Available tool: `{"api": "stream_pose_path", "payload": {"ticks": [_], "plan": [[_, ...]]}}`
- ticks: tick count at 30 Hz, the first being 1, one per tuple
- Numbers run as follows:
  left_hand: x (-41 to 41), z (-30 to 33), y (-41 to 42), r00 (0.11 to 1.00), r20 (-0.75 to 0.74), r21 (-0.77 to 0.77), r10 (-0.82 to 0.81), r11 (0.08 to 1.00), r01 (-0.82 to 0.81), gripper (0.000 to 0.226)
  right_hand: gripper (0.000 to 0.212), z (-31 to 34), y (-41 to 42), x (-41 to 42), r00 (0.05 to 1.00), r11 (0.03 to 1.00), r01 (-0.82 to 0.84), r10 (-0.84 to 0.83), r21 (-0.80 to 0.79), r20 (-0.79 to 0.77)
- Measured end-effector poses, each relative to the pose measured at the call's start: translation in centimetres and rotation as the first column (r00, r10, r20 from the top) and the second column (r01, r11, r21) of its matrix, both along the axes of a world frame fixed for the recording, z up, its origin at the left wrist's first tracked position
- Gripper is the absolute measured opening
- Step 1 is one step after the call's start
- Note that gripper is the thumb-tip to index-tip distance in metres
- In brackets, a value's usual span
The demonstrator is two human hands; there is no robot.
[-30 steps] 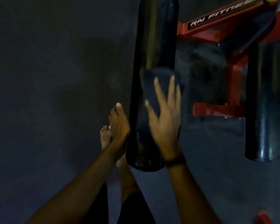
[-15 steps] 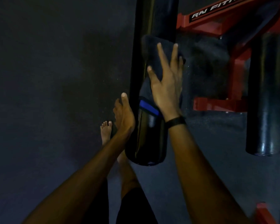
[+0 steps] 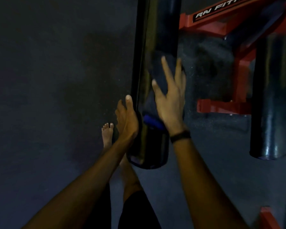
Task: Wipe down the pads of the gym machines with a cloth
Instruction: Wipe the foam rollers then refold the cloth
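A long black roller pad (image 3: 155, 30) runs down the middle of the view, its round end near my legs. My right hand (image 3: 169, 100) presses a dark cloth with a blue edge (image 3: 153, 122) flat against the pad's upper side, fingers straight and spread. My left hand (image 3: 126, 123) rests on the pad's left side near its end, thumb up along it, fingers out of sight behind the pad.
A second black roller pad (image 3: 269, 96) stands at the right. The red machine frame (image 3: 238, 63) with white lettering joins both pads behind them. Dark rubber floor (image 3: 48, 96) lies below, with my bare feet (image 3: 107, 134) on it.
My right hand slid the cloth up the pad, then back down it a little. The left hand stayed on the pad's left side.
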State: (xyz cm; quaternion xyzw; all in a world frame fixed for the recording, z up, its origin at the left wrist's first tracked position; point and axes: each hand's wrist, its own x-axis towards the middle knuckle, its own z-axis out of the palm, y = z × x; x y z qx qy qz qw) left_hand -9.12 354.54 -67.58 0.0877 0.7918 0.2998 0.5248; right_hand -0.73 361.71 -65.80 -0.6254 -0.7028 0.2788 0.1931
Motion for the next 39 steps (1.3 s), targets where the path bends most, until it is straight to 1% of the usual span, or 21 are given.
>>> {"api": "stream_pose_path", "payload": {"ticks": [3,5,7,9,11,13,15,18,20,22,23,24,25,26,27,30,32,33,35,37,39], "plan": [[-0.6,-1.6,-0.5,0.998,-0.039,-0.026,0.046,0.999,-0.047,0.071,0.063,-0.2,-0.3,-0.6,0.992,0.996,-0.071,0.064,0.060,0.113],[-0.6,-1.4,-0.9,0.999,-0.032,-0.057,0.005,0.998,-0.007,0.067,0.062,0.1,-6.3,0.5,0.979,0.992,-0.092,0.075,0.081,0.188],[-0.8,-1.4,-0.8,0.992,-0.052,-0.063,-0.112,0.992,0.109,0.059,0.064,0.7,-13.0,2.1,0.961,0.992,-0.095,0.071,0.079,0.266],[-1.3,-1.6,-0.2,0.999,-0.009,-0.102,-0.042,0.994,0.041,0.063,0.061,1.0,-16.4,2.8,0.952,0.993,-0.100,0.078,0.058,0.297],[-1.9,-3.0,0.4,1.000,-0.006,-0.183,-0.015,0.983,0.014,0.068,0.060,0.6,-14.9,2.2,0.959,0.991,-0.129,0.116,0.036,0.259],[-2.6,-5.0,0.3,0.995,-0.050,-0.298,-0.089,0.952,0.071,0.076,0.063,0.3,-10.1,0.7,0.956,0.986,-0.161,0.142,0.053,0.258],[-2.5,-5.3,0.1,0.997,-0.069,-0.255,-0.026,0.967,0.008,0.081,0.064,0.2,-3.8,-0.8,0.956,0.983,-0.167,0.144,0.071,0.255],[-2.7,-3.9,-0.3,0.993,-0.102,-0.119,0.051,0.991,-0.063,0.070,0.066,0.4,0.6,-1.8,0.959,0.984,-0.138,0.105,0.109,0.264],[-2.4,-2.4,-0.7,0.994,-0.092,-0.017,0.055,0.998,-0.057,0.075,0.067,0.4,-3.0,-1.0,0.949,0.983,-0.147,0.107,0.114,0.296],[-2.0,-0.8,-1.3,0.994,-0.087,0.121,-0.058,0.990,0.069,0.102,0.063,0.6,-9.4,0.5,0.951,0.985,-0.145,0.115,0.088,0.288],[-1.9,-0.2,-1.6,0.990,-0.053,0.148,-0.129,0.980,0.135,0.112,0.061,0.7,-12.6,1.4,0.954,0.988,-0.141,0.120,0.056,0.276],[-1.6,0.3,-1.8,0.980,-0.048,0.148,-0.194,0.969,0.199,0.109,0.059,0.8,-15.0,2.1,0.958,0.992,-0.124,0.114,0.024,0.263],[-1.1,0.3,-2.0,0.965,-0.061,0.130,-0.253,0.957,0.259,0.089,0.058,0.8,-16.2,2.7,0.963,0.994,-0.110,0.106,0.003,0.249],[-0.6,0.0,-2.0,0.972,-0.040,0.111,-0.231,0.966,0.235,0.066,0.057,0.6,-16.0,2.9,0.969,0.995,-0.103,0.103,-0.011,0.224],[-0.2,-0.4,-1.6,0.990,-0.044,0.075,-0.131,0.988,0.134,0.057,0.057,0.4,-14.8,2.7,0.977,0.996,-0.089,0.090,-0.015,0.193],[-0.2,-1.2,-0.4,0.999,0.012,0.029,0.036,0.999,-0.036,0.057,0.061,0.1,-7.3,0.9,0.989,0.998,-0.059,0.055,0.026,0.141],[-0.6,-2.0,-0.2,0.989,0.021,0.008,0.145,0.989,-0.146,0.063,0.065,0.1,-1.5,-0.9,0.976,0.995,-0.089,0.078,0.045,0.203],[-0.9,-2.8,-0.1,0.988,0.006,-0.004,0.155,0.988,-0.155,0.064,0.067,0.2,0.2,-1.7,0.961,0.993,-0.106,0.090,0.049,0.261],[-1.4,-3.9,-0.3,0.987,-0.043,-0.039,0.155,0.987,-0.157,0.064,0.068,0.7,0.1,-2.7,0.924,0.987,-0.148,0.116,0.060,0.363],[-1.6,-3.9,-0.5,0.990,-0.056,-0.076,0.129,0.988,-0.133,0.062,0.062,1.0,-4.2,-2.3,0.907,0.983,-0.172,0.132,0.066,0.401],[-1.7,-2.2,-1.1,0.988,-0.124,-0.055,-0.094,0.995,0.087,0.059,0.058,1.1,-10.6,-0.5,0.916,0.985,-0.167,0.136,0.049,0.377]]}}
